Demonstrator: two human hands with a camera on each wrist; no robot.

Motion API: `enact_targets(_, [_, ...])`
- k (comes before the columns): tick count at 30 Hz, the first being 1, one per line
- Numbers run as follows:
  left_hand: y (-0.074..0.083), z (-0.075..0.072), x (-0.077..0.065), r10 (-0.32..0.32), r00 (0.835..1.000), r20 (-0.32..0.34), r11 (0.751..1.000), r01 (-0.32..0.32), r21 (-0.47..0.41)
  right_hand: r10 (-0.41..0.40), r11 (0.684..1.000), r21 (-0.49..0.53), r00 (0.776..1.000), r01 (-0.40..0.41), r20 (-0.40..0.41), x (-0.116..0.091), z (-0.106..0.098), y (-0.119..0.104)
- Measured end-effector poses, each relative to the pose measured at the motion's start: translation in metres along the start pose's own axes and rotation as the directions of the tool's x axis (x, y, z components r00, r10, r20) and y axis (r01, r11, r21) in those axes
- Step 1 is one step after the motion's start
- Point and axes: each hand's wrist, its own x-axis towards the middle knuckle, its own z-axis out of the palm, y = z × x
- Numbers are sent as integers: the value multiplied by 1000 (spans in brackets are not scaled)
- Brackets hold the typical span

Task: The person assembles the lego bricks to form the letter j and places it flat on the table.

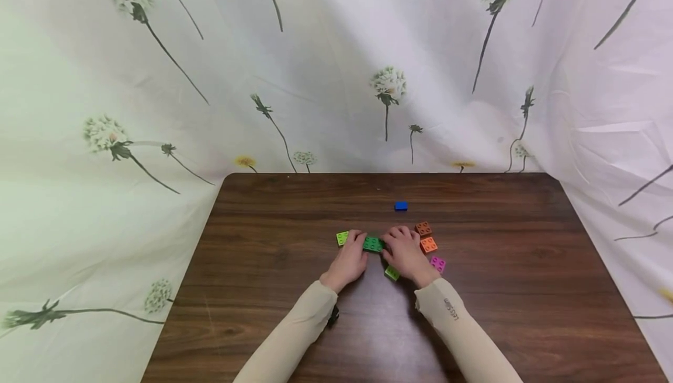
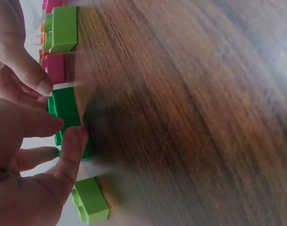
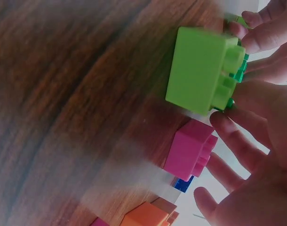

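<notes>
A dark green brick lies on the table between the two hands, its studs facing up. My left hand pinches its left end between thumb and fingers. At the right end, the thumb and fingertips of my right hand hold the same brick, the other fingers loosely spread. A light green brick is just left of the left hand. Another light green brick sits below the right hand. In the right wrist view, a pink brick stands near the right fingertips; the right hand hides it from the head view.
Right of the right hand are a brown brick, an orange brick and a magenta brick. Farther back lies a blue brick. The brown wooden table meets a flower-printed cloth behind it.
</notes>
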Motion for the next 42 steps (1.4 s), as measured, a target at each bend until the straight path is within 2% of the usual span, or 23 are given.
enact_targets(6, [1,-1,-6,-1,1000,24,1000,0,21,-31,999,-22,999,30,-37,-2,3,-1])
enact_targets(13, [-1,1,-12,23,999,23,997,-25,75,-47,998,-51,998,45,-38,-8,3,-2])
enact_targets(24, [-6,-4,-24,-32,999,36,999,32,5,-94,994,-63,995,92,-28,-20,5,-5])
enact_targets(33, [-14,-5,-26,-59,998,23,995,61,-83,-100,993,-72,994,96,-47,-25,8,-6])
enact_targets(38, [-16,-4,-28,-117,993,28,981,120,-155,-91,996,-7,990,91,-110,-28,9,-5])
enact_targets(42, [-17,-3,-30,-128,991,24,974,131,-184,-15,992,117,983,37,-183,-34,6,0])
